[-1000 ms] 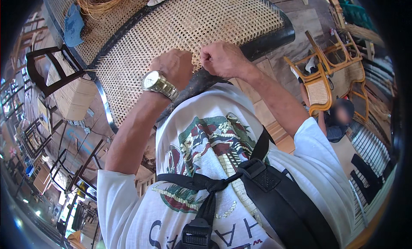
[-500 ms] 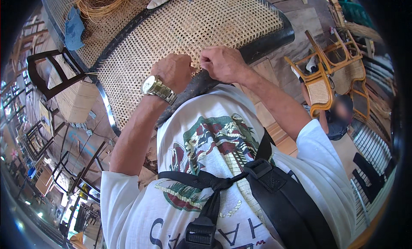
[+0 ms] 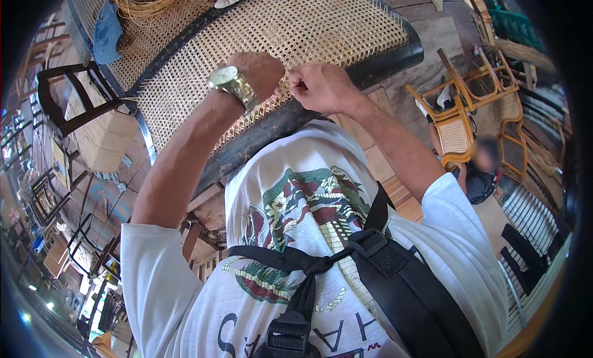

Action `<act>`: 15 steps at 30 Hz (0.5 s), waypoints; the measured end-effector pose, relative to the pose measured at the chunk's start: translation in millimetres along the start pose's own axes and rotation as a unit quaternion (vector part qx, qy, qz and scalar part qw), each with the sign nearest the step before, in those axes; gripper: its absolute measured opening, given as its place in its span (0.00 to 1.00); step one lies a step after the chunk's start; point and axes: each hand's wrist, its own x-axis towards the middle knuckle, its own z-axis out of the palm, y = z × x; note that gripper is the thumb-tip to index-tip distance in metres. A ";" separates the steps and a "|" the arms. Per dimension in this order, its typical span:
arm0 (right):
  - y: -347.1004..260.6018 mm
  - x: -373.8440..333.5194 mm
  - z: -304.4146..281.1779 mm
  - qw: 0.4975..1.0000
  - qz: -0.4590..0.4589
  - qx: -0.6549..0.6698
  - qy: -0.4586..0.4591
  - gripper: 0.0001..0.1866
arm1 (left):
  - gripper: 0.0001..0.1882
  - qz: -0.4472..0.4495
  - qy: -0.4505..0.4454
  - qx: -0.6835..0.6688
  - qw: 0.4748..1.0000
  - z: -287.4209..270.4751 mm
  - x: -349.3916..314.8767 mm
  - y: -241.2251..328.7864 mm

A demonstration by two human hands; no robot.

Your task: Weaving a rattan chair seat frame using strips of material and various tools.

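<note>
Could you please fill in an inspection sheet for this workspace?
Surface: woven cane panel in a black frame, near edge close to the wearer's body.
Job's things: cane panel and frame; any strand between the hands is too small to make out.
Clutter: coil of cane strands and blue scrap on a second cane panel.
Hands: left hand, watch on wrist, and right hand side by side over the panel, fingers curled; grip unclear.
Cables: nothing seen that is clearly one.
Surroundings: dark wooden frame left; cane-seated chair and another person right.
</note>
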 end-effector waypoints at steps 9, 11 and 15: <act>1.0 -2.7 11.8 0.998 -0.015 0.006 0.065 0.06 | 0.18 0.045 -0.026 -0.303 0.952 38.4 3.2 -38.9; 1.7 -1.6 12.1 0.998 -0.010 0.007 0.067 0.06 | 0.21 0.026 -0.026 -0.366 0.930 36.7 0.8 -36.6; -0.4 1.4 7.2 0.999 -0.005 0.008 0.034 0.07 | 0.22 0.016 -0.025 -0.361 0.932 37.3 -0.9 -37.1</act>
